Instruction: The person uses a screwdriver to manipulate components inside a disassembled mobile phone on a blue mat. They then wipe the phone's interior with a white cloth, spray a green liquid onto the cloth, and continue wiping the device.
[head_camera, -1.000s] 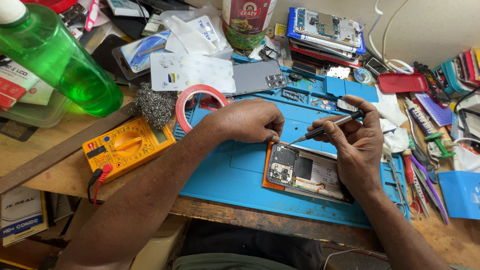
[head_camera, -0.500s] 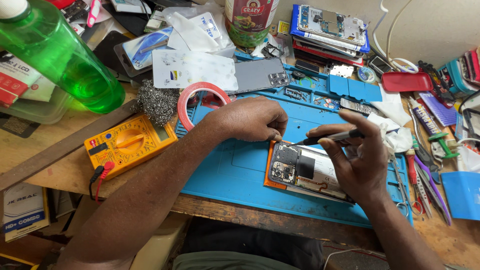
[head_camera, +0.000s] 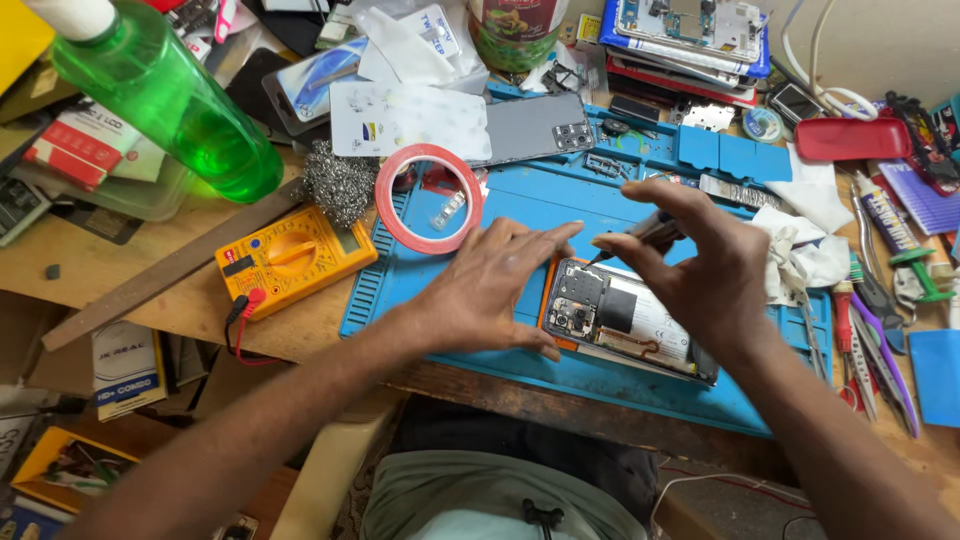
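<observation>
Blue silicone matting (head_camera: 470, 200) covered our bench, and on it lay the opened phone (head_camera: 620, 320), back off, its boards and battery showing. Our left hand (head_camera: 490, 290) rested flat beside the phone's left edge, fingers spread and holding nothing. Our right hand (head_camera: 690, 265) hovered over the phone's upper end, thumb and fingers pinched round a slim dark screwdriver (head_camera: 640, 236). A red tape ring (head_camera: 430, 199) and yellow multimeter (head_camera: 295, 255) sat to the left.

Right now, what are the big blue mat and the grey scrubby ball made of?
The big blue work mat looks like matte rubber or silicone: dull, with moulded ridges and trays. The grey scrubby ball seems to be tangled metal wire, since its strands glint.
</observation>
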